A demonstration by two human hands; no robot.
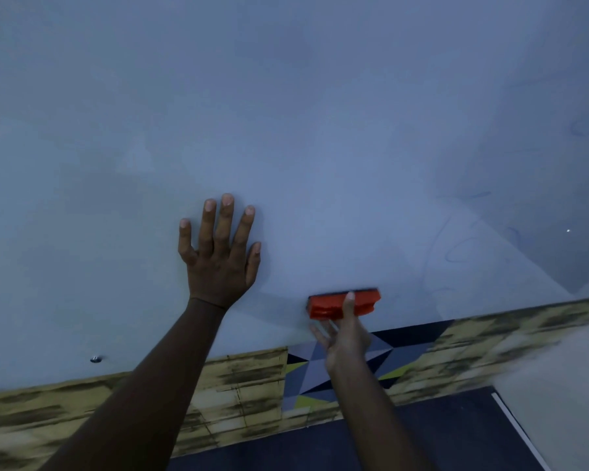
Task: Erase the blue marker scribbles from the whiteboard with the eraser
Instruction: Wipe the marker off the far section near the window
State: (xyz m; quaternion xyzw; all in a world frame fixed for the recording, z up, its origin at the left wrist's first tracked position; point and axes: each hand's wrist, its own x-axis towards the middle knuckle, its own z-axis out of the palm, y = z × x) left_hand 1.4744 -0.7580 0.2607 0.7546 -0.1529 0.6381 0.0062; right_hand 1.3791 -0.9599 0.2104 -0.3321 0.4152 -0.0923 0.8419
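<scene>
Filling most of our view, the whiteboard [286, 113] carries faint blue scribbles [463, 246] toward its right edge. Our left hand [220, 256] lies flat on it, fingers spread wide. Our right hand [346, 334] pinches the red eraser [342, 304] against the board near its bottom edge.

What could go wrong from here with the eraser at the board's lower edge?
The right hand pinches the orange eraser only with thumb and fingertips, so it might slip when pressed. The faint blue scribbles lie further right on the whiteboard, away from the eraser, and could be missed. The left hand lies flat on the board and may smudge it.
</scene>
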